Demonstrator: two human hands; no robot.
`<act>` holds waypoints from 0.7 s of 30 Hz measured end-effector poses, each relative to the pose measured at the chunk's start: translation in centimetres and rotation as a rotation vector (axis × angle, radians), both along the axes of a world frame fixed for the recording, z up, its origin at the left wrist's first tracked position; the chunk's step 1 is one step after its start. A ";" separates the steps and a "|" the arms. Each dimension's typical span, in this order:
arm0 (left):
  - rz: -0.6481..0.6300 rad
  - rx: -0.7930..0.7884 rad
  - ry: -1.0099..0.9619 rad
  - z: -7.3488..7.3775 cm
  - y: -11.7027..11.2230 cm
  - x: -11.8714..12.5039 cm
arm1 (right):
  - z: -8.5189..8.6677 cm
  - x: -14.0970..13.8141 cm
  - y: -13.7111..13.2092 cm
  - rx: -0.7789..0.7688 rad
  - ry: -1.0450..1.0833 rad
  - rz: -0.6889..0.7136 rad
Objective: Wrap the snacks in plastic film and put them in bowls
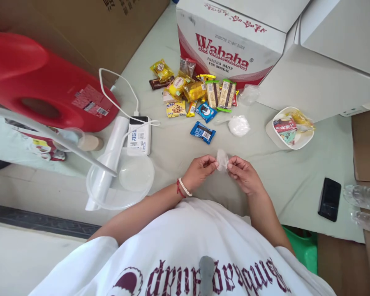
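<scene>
The left hand (200, 170) is nearly closed, its thumb and finger pinching one side of some crinkly clear plastic (222, 159). The right hand (245, 174) pinches the other side the same way. I cannot tell if the plastic touches the bench (296, 193). Past it lie a blue packet (202, 132) and a white bundle (239, 125).

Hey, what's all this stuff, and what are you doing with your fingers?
The left hand and right hand are pinching a small, crumpled, see-through piece, maybe plastic, between them. Just beyond it lies a blue packet, and farther back a pile of colourful packets sits before the Wahaha box. A white tub on the right holds more packets.
</scene>
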State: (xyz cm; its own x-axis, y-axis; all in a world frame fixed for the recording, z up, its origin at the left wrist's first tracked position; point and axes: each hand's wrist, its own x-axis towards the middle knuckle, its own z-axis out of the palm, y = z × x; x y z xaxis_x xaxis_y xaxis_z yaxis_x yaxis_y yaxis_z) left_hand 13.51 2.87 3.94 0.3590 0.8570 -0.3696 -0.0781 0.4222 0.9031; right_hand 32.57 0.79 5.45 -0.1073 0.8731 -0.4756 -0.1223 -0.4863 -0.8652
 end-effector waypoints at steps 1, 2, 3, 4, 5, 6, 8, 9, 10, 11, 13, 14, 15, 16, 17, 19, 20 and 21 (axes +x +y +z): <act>0.015 -0.015 -0.006 0.1 -0.1 -0.4 | 0.2 0.6 0.2 -0.015 0.026 -0.008; 0.033 -0.020 -0.009 0.2 -0.2 -0.8 | 0.4 1.1 0.4 -0.017 0.040 -0.021; 0.047 -0.018 -0.013 0.4 -0.3 -1.1 | 0.5 1.6 0.7 -0.007 0.048 -0.039; 0.057 -0.010 -0.023 0.6 -0.4 -1.5 | 0.5 1.9 1.0 0.012 0.052 -0.059; 0.059 -0.009 -0.045 0.8 -0.4 -1.9 | 0.4 2.2 1.2 0.034 0.053 -0.076; 0.056 -0.020 -0.078 1.0 -0.4 -2.2 | 0.2 2.4 1.5 0.055 0.049 -0.091; 0.050 -0.081 -0.161 1.1 -0.5 -2.8 | -0.5 2.5 2.0 0.085 0.006 -0.096; 0.051 -0.112 -0.185 1.1 -0.6 -3.1 | -0.8 2.6 2.2 0.100 -0.042 -0.090; 0.058 -0.127 -0.185 1.0 -0.6 -3.3 | -1.1 2.6 2.3 0.127 -0.118 -0.087; 0.073 -0.116 -0.159 0.9 -0.7 -3.4 | -1.3 2.7 2.4 0.172 -0.225 -0.101; 0.117 -0.031 -0.051 0.5 -0.8 -3.6 | -1.4 2.8 2.1 0.285 -0.474 -0.200; 0.136 0.023 0.009 0.4 -0.9 -3.6 | -1.2 2.8 1.8 0.320 -0.559 -0.272; 0.148 0.074 0.058 0.2 -1.0 -3.5 | -1.0 2.6 1.4 0.321 -0.590 -0.336; 0.153 0.127 0.097 0.2 -1.1 -3.4 | -0.6 2.3 1.0 0.286 -0.560 -0.367; 0.146 0.188 0.134 0.2 -1.2 -3.3 | -0.3 1.7 0.6 0.224 -0.479 -0.352; 0.099 0.336 0.218 0.3 -1.5 -2.9 | 0.1 0.1 0.0 0.106 -0.281 -0.226; 0.065 0.411 0.262 0.4 -1.7 -2.7 | 0.2 -0.9 -0.1 0.076 -0.210 -0.156; 0.031 0.473 0.303 0.5 -1.8 -2.5 | 0.1 -1.8 -0.1 0.068 -0.159 -0.103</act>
